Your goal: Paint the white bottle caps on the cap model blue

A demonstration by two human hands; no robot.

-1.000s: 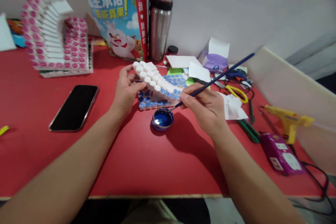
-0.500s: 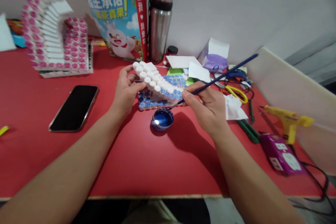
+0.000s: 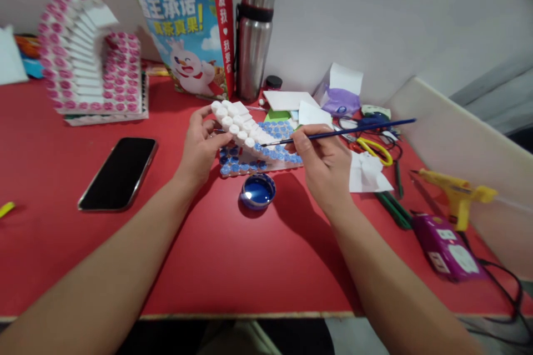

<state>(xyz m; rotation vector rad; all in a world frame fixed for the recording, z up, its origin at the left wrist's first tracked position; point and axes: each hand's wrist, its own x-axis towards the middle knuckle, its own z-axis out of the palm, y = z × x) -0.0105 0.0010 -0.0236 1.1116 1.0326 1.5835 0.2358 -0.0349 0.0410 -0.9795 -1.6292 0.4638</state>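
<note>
We see the model (image 3: 246,128) at the centre of the frame, its white-and-blue curved arm sloping lengthwise from upper left to lower right over a base edged with blue discs. Our left hand (image 3: 196,150) grips the arm's upper left end, thumb in front; some fingers are hidden behind it. Our right hand (image 3: 327,169) pinches the paintbrush (image 3: 366,128), whose long axis lies nearly level, bristles pointing left and handle end rising slightly to the right. We cannot tell whether the bristles touch the discs or hover just before them. Just below the model, we have an open pot (image 3: 255,207) holding glossy blue paint (image 3: 260,193). At upper centre, a capped steel flask (image 3: 255,47) and a dark-lidded jar (image 3: 273,82) hide their contents from us. The top edge cuts off the printed bag (image 3: 183,28), and our right hand covers part of the model's right end
</note>
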